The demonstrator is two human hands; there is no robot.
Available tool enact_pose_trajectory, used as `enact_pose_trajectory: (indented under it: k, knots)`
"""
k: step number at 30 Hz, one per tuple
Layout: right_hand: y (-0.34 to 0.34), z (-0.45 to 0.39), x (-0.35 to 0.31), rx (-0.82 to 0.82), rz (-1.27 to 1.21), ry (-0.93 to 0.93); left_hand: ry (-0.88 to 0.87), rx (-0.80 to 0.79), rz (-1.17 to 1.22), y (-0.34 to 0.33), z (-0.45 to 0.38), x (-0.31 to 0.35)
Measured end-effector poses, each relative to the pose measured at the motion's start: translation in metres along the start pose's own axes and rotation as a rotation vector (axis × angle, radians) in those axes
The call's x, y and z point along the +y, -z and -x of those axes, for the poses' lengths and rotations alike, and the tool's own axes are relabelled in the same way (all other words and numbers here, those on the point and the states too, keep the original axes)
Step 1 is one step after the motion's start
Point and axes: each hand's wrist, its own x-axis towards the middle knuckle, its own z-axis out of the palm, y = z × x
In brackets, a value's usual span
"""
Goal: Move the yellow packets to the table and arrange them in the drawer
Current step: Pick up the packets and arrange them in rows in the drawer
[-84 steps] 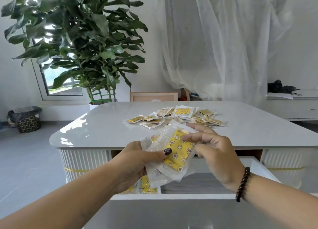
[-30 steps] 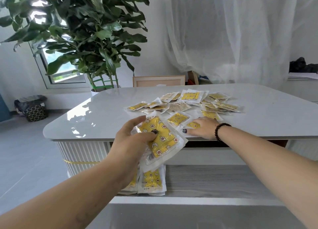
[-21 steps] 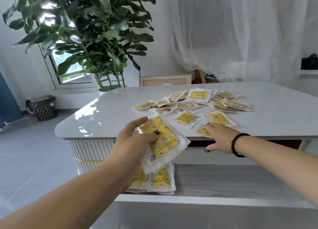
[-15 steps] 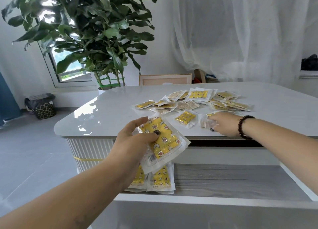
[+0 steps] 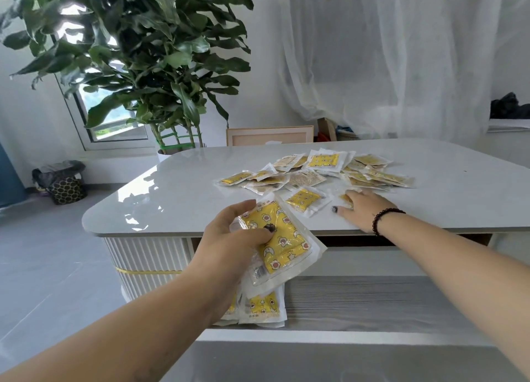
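**Yellow packets: held, loose, and stowed**

A small stack of yellow packets [image 5: 276, 242] is gripped in the left hand [image 5: 232, 239], thumb curled over the top, above the open drawer [image 5: 372, 304]. The right hand [image 5: 360, 209] is laid flat, fingers straight, on a single packet [image 5: 345, 198] near the front edge of the table [image 5: 172, 206]. A loose pile [image 5: 324, 170] is spread further back. More packets [image 5: 262, 307] are stacked at the drawer's left end.

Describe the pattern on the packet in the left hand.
Yellow with small cartoon shapes, head view: packet, left hand.
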Motion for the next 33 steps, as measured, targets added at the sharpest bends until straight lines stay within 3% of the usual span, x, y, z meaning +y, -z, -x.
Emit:
enact_pose_trajectory:
  k: [11, 18, 23, 28, 33]
  knots:
    - [0.015, 0.044, -0.014, 0.083, 0.349, 0.127, 0.098, 0.000, -0.137, 0.003, 0.004, -0.002]
    - [0.055, 0.094, -0.046, 0.186, 0.017, 0.205, 0.154, -0.039, -0.215, 0.007, 0.010, 0.002]
    - [0.077, 0.165, -0.079, 0.311, -0.280, 0.432, 0.183, -0.018, -0.127, 0.005, 0.020, 0.009]
    - [0.084, 0.224, -0.093, 0.565, -0.239, 0.714, 0.226, -0.075, -0.019, 0.007, 0.028, 0.014]
    - [0.076, 0.245, -0.084, 0.362, -0.196, 0.825, 0.181, -0.166, 0.092, 0.007, 0.046, 0.020]
